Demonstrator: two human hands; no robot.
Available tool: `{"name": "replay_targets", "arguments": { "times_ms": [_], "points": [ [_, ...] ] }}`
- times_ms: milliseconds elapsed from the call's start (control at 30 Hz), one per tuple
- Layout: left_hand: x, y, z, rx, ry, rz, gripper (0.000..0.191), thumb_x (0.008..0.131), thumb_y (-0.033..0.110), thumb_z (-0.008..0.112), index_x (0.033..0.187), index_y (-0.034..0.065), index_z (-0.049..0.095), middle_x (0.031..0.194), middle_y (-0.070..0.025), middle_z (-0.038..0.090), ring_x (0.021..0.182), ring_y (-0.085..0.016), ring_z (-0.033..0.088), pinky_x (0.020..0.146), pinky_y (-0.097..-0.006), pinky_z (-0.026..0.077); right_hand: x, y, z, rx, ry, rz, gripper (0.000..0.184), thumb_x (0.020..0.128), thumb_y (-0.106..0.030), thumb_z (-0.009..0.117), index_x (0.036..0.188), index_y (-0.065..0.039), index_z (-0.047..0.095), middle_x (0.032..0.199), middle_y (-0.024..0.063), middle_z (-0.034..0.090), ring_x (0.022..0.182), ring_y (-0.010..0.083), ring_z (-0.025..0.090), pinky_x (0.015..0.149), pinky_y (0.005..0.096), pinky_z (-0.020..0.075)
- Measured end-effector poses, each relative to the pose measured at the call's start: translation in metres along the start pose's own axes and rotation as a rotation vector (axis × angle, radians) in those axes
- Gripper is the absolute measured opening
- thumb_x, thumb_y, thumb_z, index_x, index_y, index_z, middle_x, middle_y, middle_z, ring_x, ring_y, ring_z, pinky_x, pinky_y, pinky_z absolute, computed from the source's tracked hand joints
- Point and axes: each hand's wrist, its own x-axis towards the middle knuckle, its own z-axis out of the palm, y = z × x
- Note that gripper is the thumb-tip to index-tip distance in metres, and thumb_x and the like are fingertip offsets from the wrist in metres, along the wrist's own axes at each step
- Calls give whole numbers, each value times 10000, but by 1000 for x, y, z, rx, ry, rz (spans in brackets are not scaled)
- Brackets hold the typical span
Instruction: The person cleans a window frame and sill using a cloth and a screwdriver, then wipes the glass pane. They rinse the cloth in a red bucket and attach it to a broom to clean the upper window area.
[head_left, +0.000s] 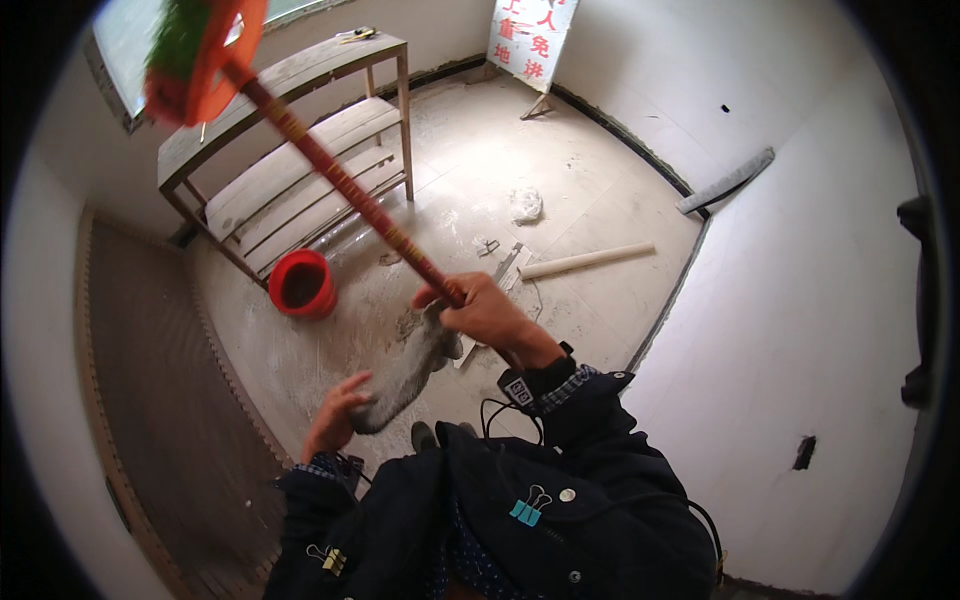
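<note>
My right hand (487, 311) is closed around the red, yellow-marked handle of a broom (352, 195). Its orange-red head with green bristles is raised at the upper left and blurred. A dirty grey work glove (401, 379) hangs below the right hand's fingers, its upper end meeting them. At the glove's lower end is my left hand (336, 412), with fingers stretched out and partly apart. The glove hides part of that hand, so whether it grips the edge is unclear.
A red bucket (304, 283) with dark contents stands beside a wooden rack (401, 120). Ahead on the tiled floor lie a pale tube (589, 260), a flat metal tool (510, 266) and a crumpled plastic bag (526, 205). A sign board (531, 41) bears red writing. A grey roll (727, 181) leans against the wall.
</note>
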Motion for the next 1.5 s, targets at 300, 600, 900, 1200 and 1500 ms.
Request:
{"name": "replay_targets", "arguments": {
  "times_ms": [300, 600, 900, 1200, 1500],
  "points": [
    [28, -60, 13, -28, -204, -385, 513, 1037, 390, 596, 1336, -26, 611, 1182, -118, 712, 1022, -187, 687, 904, -355, 567, 10, 16, 39, 118, -120, -29, 381, 752, 49, 569, 1106, 49, 709, 1024, 124, 750, 1003, 185, 702, 932, 320, 542],
    [39, -63, -12, -205, -466, -360, 294, 948, 192, 726, 1154, -17, 732, 1127, -91, 743, 974, -168, 707, 894, -318, 565, 11, 26, 51, 56, -128, 20, 394, 752, 38, 577, 1124, 48, 705, 1014, 118, 749, 1007, 180, 698, 916, 314, 537],
    [58, -69, -64, -154, -292, -210, 225, 915, 195, 679, 1064, 27, 699, 1025, -61, 729, 927, -204, 686, 879, -360, 539, 4, 39, 63, 96, -77, 75, 406, 760, 32, 582, 1149, 35, 697, 1040, 105, 745, 1013, 168, 691, 919, 310, 535],
    [68, -38, -89, -503, -243, 165, 242, 897, 221, 561, 1027, 35, 645, 1131, -115, 686, 1152, -271, 592, 1078, -413, 395, -6, 48, 64, 33, 28, 75, 410, 759, 18, 569, 1142, 20, 715, 980, 86, 730, 947, 157, 675, 872, 289, 525],
    [30, 21, -73, -472, -289, 474, 214, 855, 173, 593, 983, 19, 667, 1154, -125, 689, 1153, -280, 612, 1084, -417, 411, -16, 68, 58, -234, 175, 96, 494, 723, 9, 565, 1186, -47, 730, 677, -16, 500, 630, 82, 467, 583, 259, 393]
  ]
}}
